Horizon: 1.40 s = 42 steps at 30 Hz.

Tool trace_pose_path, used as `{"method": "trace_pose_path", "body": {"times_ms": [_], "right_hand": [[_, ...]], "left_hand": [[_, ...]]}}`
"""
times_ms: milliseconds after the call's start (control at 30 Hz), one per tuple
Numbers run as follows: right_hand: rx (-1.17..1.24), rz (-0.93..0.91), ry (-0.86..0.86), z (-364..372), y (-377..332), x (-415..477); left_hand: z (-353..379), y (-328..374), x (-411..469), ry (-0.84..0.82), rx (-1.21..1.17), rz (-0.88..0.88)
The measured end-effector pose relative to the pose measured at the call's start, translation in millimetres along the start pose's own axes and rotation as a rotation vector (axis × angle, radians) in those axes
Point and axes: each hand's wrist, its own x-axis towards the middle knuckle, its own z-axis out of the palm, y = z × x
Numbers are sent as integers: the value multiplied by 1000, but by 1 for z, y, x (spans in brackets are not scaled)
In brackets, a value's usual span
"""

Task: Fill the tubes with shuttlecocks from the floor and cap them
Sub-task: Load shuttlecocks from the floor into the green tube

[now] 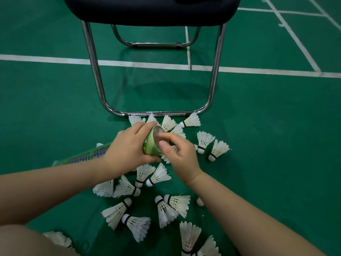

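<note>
My left hand (127, 150) grips a green shuttlecock tube (151, 146) near its open end, which points away from me. A clear plastic cap (158, 136) sits at that end, and my right hand (180, 154) pinches it between thumb and fingers. Behind my left wrist a second green tube (86, 157) lies on the floor. Several white feather shuttlecocks (164, 207) lie scattered on the green floor (267, 145) around and below my hands.
A chair (151, 10) with a dark seat and chrome legs (96, 71) stands just ahead, its front bar touching the far shuttlecocks. White court lines (55, 60) cross the floor. My knee (27, 242) fills the lower left corner.
</note>
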Motion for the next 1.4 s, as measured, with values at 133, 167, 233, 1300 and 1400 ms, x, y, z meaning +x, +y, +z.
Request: {"method": "trace_pose_path", "body": {"times_ms": [133,167,233,1300,1400], "right_hand": [[-84,115,187,-27,23,12],[-113,172,180,-32,33,15],[-194,287,147,-39,60,17],[-221,496,218,-34,116,29],[-78,461,290,-36,83,33]], "left_hand": [[2,2,5,-26,14,-22],[3,2,7,-34,21,-24],[6,2,10,-58,32,-22],[16,-10,42,-53,-56,-61],[8,-10,36,-32,-42,-65]]}}
